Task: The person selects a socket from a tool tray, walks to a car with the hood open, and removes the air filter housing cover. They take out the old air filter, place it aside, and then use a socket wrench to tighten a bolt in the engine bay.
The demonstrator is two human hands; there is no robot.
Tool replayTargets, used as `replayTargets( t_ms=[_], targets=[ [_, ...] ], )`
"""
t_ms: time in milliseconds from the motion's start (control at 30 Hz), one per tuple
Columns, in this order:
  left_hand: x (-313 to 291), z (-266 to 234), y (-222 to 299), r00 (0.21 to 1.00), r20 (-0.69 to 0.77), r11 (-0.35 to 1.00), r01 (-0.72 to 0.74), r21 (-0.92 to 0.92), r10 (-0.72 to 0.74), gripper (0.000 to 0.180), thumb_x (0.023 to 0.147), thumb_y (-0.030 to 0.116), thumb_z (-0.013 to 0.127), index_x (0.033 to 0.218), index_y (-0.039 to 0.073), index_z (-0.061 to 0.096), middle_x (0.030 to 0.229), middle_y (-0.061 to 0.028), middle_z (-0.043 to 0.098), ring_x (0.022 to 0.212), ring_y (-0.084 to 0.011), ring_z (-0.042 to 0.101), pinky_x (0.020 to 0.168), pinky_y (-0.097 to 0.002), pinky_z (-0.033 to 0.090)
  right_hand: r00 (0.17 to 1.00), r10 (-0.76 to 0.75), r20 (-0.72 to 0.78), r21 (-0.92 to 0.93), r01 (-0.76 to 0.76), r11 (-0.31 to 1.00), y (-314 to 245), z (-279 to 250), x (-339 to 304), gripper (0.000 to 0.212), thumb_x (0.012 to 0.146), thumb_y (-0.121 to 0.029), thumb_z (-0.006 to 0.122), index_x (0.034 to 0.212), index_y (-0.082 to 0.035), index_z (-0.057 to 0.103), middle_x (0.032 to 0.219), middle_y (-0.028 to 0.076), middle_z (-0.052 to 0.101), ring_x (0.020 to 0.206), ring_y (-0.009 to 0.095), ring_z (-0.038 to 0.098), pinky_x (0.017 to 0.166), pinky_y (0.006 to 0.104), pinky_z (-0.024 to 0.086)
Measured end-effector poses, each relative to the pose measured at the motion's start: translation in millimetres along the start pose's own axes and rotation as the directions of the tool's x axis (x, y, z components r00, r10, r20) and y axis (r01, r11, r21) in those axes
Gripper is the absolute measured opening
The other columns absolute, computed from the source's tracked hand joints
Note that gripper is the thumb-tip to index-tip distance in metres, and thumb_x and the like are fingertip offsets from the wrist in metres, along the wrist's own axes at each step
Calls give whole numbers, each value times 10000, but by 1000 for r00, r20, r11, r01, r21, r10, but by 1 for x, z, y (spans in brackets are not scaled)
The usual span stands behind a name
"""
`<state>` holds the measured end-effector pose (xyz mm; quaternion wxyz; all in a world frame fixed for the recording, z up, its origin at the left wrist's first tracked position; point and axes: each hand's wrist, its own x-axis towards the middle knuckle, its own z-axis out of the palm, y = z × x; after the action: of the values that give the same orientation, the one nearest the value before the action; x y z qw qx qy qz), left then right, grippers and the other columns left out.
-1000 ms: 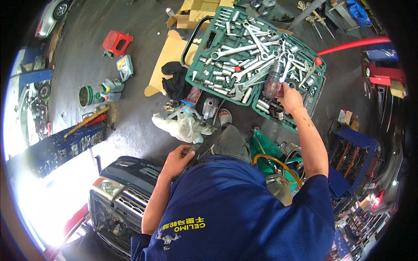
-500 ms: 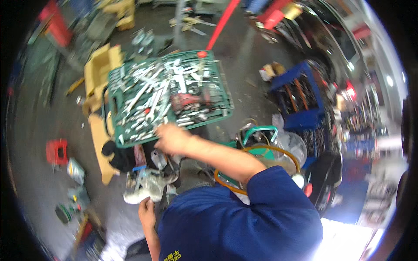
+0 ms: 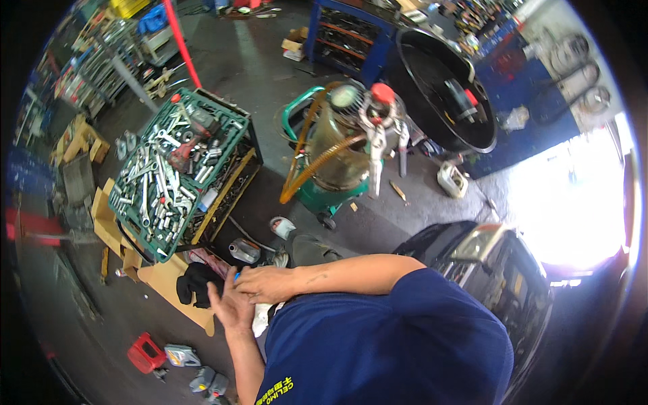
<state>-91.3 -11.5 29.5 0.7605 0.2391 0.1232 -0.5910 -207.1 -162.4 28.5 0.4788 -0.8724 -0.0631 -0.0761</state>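
My left hand (image 3: 233,309) is turned palm up, its thumb and fingers apart. Over its palm lies my right hand (image 3: 268,284), fingers bent and pressed together. A small blue thing (image 3: 237,276) peeks out between the fingertips; what it is I cannot make out. Beyond my hands, a green tool tray (image 3: 164,248) holds jumbled wrenches (image 3: 146,196) and sockets, with a red and dark power tool (image 3: 182,154) lying among them. The tray rests on a dark tool cart (image 3: 253,138).
A green wheeled tank (image 3: 331,162) with an amber hose stands ahead. Behind it is a large black basin (image 3: 442,88). A glossy black car part (image 3: 499,283) is on my right. Cardboard (image 3: 177,297), a black cloth (image 3: 196,282) and a red jug (image 3: 146,353) lie to the left.
My right hand has left the tray's near edge and come back to my left hand. My view has swung right, bringing the tank and basin into sight.
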Motion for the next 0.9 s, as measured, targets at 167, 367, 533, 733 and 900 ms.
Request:
replayTargets(
  t_ms=[167, 367, 533, 733, 900],
  targets=[
    [2, -9, -45, 975, -190, 974, 146, 173, -113, 709, 1016, 603, 559, 1337, -28, 595, 1337, -243, 644, 1144, -356, 659, 994, -453, 552, 834, 551, -28, -88, -551, 830, -2, -21, -117, 416, 950, -323, 664, 1233, -17, 667, 1198, 203, 694, 1179, 409, 638, 1023, 498, 505],
    [-3, -50, -53, 903, -430, 958, 136, 253, -15, 657, 1009, 583, 584, 1310, 1, 624, 1208, -168, 691, 1008, -286, 695, 888, -413, 592, 645, 734, -212, -29, -755, 655, 1, -45, -226, 448, 1007, -349, 605, 1288, -2, 650, 1286, 223, 684, 1211, 407, 642, 1047, 488, 500],
    [5, -72, -80, 834, -549, 940, 140, 312, 58, 537, 1007, 580, 589, 1131, 60, 642, 1054, -95, 700, 897, -239, 687, 795, -357, 574, 584, 770, -257, 55, -786, 615, 8, -76, -281, 447, 1008, -354, 611, 1283, -4, 653, 1255, 215, 702, 1168, 390, 667, 1013, 471, 522],
    [33, -54, -154, 807, -537, 936, -58, 346, 248, 571, 1026, 577, 568, 1204, 37, 620, 1041, -91, 670, 907, -219, 646, 800, -338, 541, 704, 697, -138, -98, -710, 698, 33, -121, -332, 438, 1012, -355, 631, 1292, -20, 656, 1218, 224, 712, 1156, 409, 672, 1004, 481, 526],
    [41, -38, -247, 766, -581, 955, -148, 256, 274, 535, 1067, 516, 539, 1220, 10, 616, 1027, -113, 676, 849, -227, 655, 768, -353, 544, 786, 618, -18, -256, -601, 757, 67, -174, -362, 432, 1012, -374, 615, 1288, -45, 657, 1192, 205, 714, 1151, 411, 662, 1007, 495, 521]
  ],
)
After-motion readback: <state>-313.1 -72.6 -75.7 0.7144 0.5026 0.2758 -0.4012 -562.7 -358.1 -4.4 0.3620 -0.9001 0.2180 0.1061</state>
